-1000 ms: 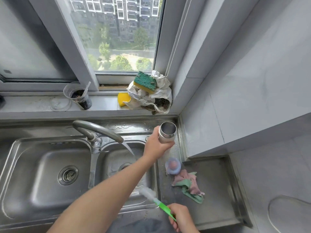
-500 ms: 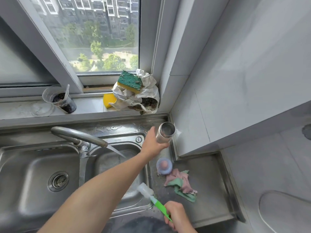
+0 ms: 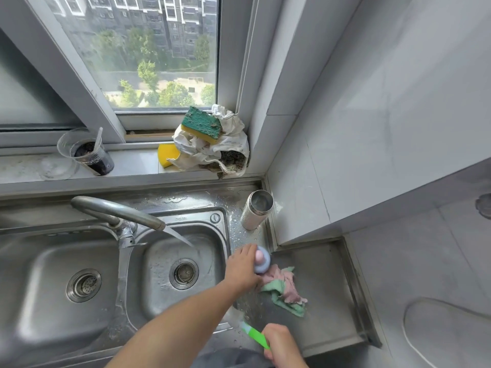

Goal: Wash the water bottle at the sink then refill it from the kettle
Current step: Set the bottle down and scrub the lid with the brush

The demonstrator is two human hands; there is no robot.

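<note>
The steel water bottle (image 3: 256, 210) stands upright and uncapped on the wet sink deck by the wall corner, with no hand on it. My left hand (image 3: 243, 266) is down on the bottle's blue and pink lid (image 3: 261, 260), fingers curled around its left side, on the deck right of the basin. My right hand (image 3: 283, 343) at the bottom edge is closed on the green handle of a bottle brush (image 3: 252, 334); my left forearm hides the brush head. Water runs from the tap (image 3: 117, 209) into the right basin (image 3: 183, 272).
A pink and green cloth (image 3: 285, 289) lies on the deck right of the lid. On the windowsill sit a green-yellow sponge (image 3: 202, 124) on a white rag, and a plastic cup (image 3: 85, 152). The left basin (image 3: 66, 277) adjoins. Tiled wall stands right of the bottle.
My left hand set the bottle down by the wall corner, let go, and came down onto the lid. The view shifted; the brush stays in my right hand.
</note>
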